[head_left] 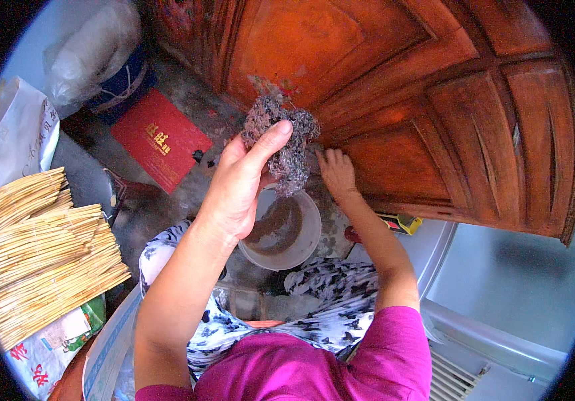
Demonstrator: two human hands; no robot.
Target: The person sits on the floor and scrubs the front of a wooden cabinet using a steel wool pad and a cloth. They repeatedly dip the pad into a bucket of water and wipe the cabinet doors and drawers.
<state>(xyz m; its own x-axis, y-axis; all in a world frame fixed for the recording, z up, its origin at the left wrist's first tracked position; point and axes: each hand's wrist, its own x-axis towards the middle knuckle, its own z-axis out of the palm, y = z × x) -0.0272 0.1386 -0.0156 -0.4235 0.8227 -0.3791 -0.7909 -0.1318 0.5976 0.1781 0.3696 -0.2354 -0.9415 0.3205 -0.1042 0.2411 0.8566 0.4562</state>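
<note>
My left hand [244, 170] is raised near the middle of the view, closed round a crumpled grey-purple rag [287, 144] that looks wet and mesh-like. Its thumb presses on the front of the clump. Lower down and to the right, my right hand [338, 174] rests against the lower part of a reddish-brown panelled wooden door [394, 154], its fingers stretched out and apart. Below the rag, a white bucket [314, 234] holds murky brown water [274, 227] and stands between my knees.
Bundles of straw-coloured stalks [47, 247] lie at the left. Beyond them are a red card bag [160, 140], a dark blue bucket [123, 83] and a clear plastic bag [97, 53]. A pale glass-topped cabinet [508, 287] stands at the right, under the door.
</note>
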